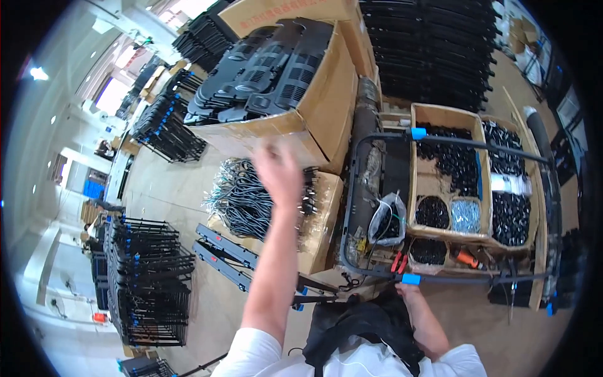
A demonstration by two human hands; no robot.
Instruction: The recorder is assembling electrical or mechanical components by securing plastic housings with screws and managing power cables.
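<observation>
A cardboard box (344,94) of black covers (267,69) stood beside the black frame (452,279). Dark cables (242,201) lay heaped before the box, the left hand (278,174) a blur over them; the right hand (408,289) was at the frame's blue clip (411,279). Whether fingers gripped, I couldn't tell.

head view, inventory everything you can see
large carton: one, brown, upper centre
covers: many, dark grey, inside it
cables: many, dark, beside carton
box: one, brown, under cables
tube frame: one, black, right
clips: at least three, blue, on frame
parts tray: one, brown, under frame
small parts: many, mostly black, in tray
bag: one, clear, left of tray
pliers: one pair, red, near bag
orange tool: one, orange, right of pliers
stacked frames: many, black, left floor
left hand: one, blurred, by cables and carton
right hand: one, bare, at frame's near bar
</observation>
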